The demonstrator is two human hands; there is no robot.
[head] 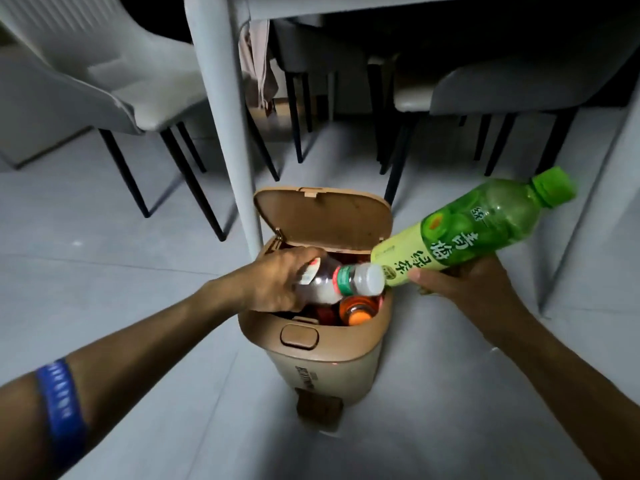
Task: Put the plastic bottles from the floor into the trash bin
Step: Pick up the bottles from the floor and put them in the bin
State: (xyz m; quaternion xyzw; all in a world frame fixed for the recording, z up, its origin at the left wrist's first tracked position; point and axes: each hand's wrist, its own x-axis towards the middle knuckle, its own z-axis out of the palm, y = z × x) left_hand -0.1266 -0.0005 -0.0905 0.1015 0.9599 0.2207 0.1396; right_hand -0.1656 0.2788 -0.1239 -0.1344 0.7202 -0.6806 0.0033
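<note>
Your left hand (277,278) reaches forward from lower left, palm down, fingers curled closed around what it holds. Your right hand (464,282) extends from lower right, fingers wrapped closed, thumb (429,277) pointing left.

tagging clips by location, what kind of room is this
Most likely a home dining area. A pale table leg stands beside a tan trash bin, grey upholstered chairs with thin dark legs are pushed in around the table, and the floor is large light tiles.
</note>
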